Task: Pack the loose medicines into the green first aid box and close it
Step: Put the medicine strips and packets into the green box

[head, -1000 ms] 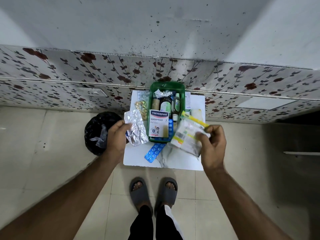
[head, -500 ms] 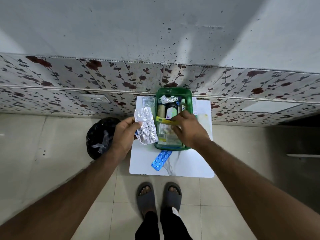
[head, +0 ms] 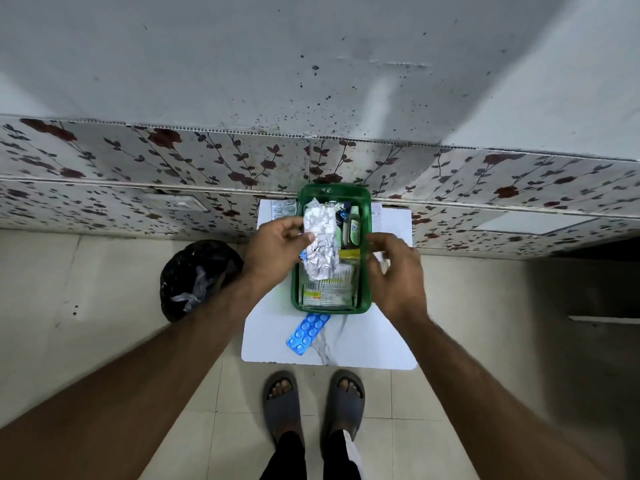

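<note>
Left hand [head: 277,249] pinches one silver strip [head: 320,245] over one green box [head: 330,251]; right hand [head: 398,271] loosely open, empty.

Dim flat light, wide-angle warp at edges, slight blur

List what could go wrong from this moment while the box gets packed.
1. The silver foil strips in the left hand sit high over the green box; piled contents may stop a lid closing.
2. The blue blister strip lies outside the box, easily forgotten.
3. Another strip left of the box could be missed.
</note>
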